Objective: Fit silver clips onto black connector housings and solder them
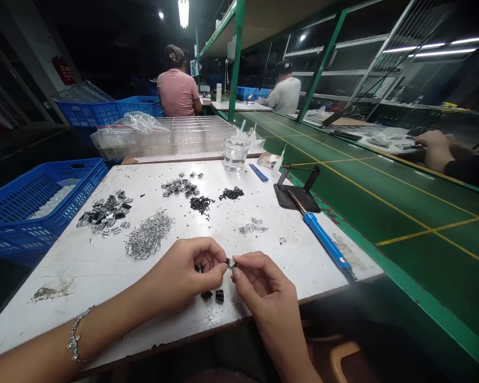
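Near the front of the white table [223,223], a small black-and-silver part [231,263] is pinched between the fingertips of my left hand [201,268] and my right hand [265,284]. Its exact kind is too small to make out. Just below my left hand lie two small black pieces [219,296], and another dark piece is partly covered by its fingers. Beyond my hands are a heap of thin bent wire pieces [149,234], a smaller scatter of wires [253,227], silver metal pieces [106,213] and tiny black parts [200,205].
A blue soldering iron [325,239] rests on a dark metal stand [297,197] at the right. A glass of clear liquid [236,154] stands at the back. Blue crates [43,197] flank the table's left side. A green conveyor [383,202] runs along the right. Co-workers sit farther off.
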`<state>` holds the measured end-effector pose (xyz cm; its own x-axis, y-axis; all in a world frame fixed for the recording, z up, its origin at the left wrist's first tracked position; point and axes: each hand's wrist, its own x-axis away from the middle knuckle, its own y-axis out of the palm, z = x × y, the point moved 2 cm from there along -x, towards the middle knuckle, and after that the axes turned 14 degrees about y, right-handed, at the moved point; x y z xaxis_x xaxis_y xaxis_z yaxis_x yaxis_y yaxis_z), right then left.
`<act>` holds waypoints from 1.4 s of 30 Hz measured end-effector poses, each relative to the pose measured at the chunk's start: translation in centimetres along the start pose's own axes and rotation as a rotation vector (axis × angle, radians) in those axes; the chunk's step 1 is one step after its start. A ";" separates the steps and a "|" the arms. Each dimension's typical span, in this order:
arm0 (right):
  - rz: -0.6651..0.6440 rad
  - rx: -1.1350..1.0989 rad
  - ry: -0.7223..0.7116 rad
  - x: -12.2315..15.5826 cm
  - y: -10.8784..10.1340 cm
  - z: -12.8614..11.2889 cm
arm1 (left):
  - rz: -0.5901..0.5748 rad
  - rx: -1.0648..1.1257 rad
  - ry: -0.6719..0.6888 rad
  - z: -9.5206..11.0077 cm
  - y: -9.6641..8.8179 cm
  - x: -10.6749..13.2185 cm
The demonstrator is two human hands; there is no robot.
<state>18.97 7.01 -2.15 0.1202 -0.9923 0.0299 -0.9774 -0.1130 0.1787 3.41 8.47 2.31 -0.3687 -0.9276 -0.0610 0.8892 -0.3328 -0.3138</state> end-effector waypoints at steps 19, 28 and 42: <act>0.071 0.270 -0.137 0.2 0.0 -0.2 | 0.013 -0.376 0.371 0.6 -0.3 0.4; 0.089 0.450 -0.424 0.8 -0.1 -0.8 | -0.004 -0.499 0.668 0.6 -0.6 0.7; 0.158 0.524 -0.537 1.4 0.1 -0.1 | 0.030 -0.543 0.710 0.8 0.0 1.3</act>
<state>19.07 5.58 -1.97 0.0021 -0.8718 -0.4898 -0.9468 0.1560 -0.2816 3.13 7.15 3.04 -0.5884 -0.5506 -0.5921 0.7169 -0.0166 -0.6970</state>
